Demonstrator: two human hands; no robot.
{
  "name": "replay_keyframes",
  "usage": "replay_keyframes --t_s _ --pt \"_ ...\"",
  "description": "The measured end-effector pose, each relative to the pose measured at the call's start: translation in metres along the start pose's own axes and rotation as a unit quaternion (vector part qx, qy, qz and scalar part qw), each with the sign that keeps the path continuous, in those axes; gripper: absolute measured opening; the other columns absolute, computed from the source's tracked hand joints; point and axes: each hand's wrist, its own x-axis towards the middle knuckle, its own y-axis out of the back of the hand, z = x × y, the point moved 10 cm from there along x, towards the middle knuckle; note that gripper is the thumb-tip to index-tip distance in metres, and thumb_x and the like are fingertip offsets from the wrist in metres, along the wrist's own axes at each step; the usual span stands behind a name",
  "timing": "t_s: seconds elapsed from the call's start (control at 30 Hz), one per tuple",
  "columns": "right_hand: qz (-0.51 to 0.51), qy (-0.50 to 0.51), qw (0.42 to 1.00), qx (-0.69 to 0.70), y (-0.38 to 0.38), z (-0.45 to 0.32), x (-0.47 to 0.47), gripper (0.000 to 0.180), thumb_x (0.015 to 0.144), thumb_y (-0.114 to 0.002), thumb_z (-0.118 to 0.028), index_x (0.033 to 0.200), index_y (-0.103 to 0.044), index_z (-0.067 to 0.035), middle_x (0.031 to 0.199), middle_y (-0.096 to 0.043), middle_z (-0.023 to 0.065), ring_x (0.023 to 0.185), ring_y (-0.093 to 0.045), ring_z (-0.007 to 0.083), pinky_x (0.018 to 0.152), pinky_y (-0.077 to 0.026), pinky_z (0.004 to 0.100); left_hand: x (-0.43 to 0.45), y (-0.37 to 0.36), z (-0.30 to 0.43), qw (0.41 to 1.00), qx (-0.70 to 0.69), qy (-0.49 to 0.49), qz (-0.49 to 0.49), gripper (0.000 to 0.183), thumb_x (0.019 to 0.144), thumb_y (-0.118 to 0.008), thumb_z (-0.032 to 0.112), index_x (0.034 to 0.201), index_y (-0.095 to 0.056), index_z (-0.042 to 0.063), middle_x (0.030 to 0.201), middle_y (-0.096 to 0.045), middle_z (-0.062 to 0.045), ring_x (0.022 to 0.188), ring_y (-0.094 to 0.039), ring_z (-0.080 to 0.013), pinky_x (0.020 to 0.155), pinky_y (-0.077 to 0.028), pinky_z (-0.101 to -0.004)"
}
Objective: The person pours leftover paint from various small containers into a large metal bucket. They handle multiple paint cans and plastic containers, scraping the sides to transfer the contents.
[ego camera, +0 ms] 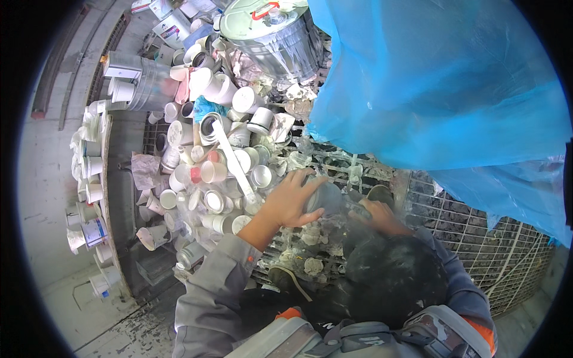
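Observation:
My left hand (293,197) is spread around the rim end of a grey tub (327,199), which lies on its side above the metal grating. The tub and the space beside it are blurred. To its right, my right hand (379,217) is curled around a small hand tool (358,208), whose end points toward the tub. Blur hides what kind of tool it is. Left of my left hand lies a long white stirring paddle (233,161), across a heap of used plastic cups and tubs (215,174).
A dented steel drum (286,49) with a pale lid stands at the top. Blue plastic sheeting (429,85) hangs over the upper right. Residue coats the metal grating (313,241) below my hands. A shelf board (106,179) at left carries several white tubs.

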Motion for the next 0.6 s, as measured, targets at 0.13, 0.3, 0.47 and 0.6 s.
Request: replay_keyframes --t_s 0.13,0.3,0.47,0.6 --pt "0.007 -0.024 0.998 -0.062 -0.007 0.003 0.011 0.067 0.095 -0.058 -0.065 0.117 -0.059 -0.002 0.095 -0.072 0.0266 0.093 -0.068 0.0492 0.082 -0.051 0.0586 -0.009 -0.011 -0.056 0.939 -0.098 0.328 0.030 0.081 0.092 -0.063 0.060 0.148 -0.048 0.004 0.142 -0.048 -0.035 0.129 -0.053 -0.0494 0.109 -0.044 -0.0513" --pt "0.007 0.001 0.999 -0.036 -0.010 0.002 0.009 0.069 0.095 -0.057 -0.066 0.119 -0.059 -0.002 0.095 -0.071 0.0267 0.094 -0.068 0.0478 0.084 -0.052 0.0573 -0.008 0.007 -0.020 0.978 -0.152 0.141 -0.013 0.105 0.081 -0.085 0.049 0.157 -0.031 0.000 0.156 -0.034 -0.036 0.146 -0.038 -0.0459 0.119 -0.034 -0.0491" --pt "-0.013 -0.004 0.999 -0.040 -0.007 0.004 0.010 0.070 0.094 -0.057 -0.067 0.120 -0.060 -0.003 0.098 -0.071 0.0259 0.096 -0.068 0.0459 0.085 -0.052 0.0559 -0.021 0.012 -0.022 0.966 -0.100 0.217 -0.095 0.108 0.066 -0.095 0.038 0.152 -0.042 0.002 0.143 -0.052 -0.031 0.134 -0.053 -0.0427 0.112 -0.043 -0.0454" --pt "-0.040 -0.020 0.999 -0.031 -0.011 0.004 0.012 0.073 0.095 -0.056 -0.069 0.127 -0.059 -0.003 0.099 -0.071 0.0255 0.096 -0.069 0.0444 0.085 -0.052 0.0546 -0.027 0.016 -0.037 0.946 -0.069 0.311 -0.068 0.105 0.076 -0.079 0.060 0.153 -0.040 0.000 0.129 -0.062 -0.034 0.119 -0.064 -0.0424 0.102 -0.050 -0.0447"
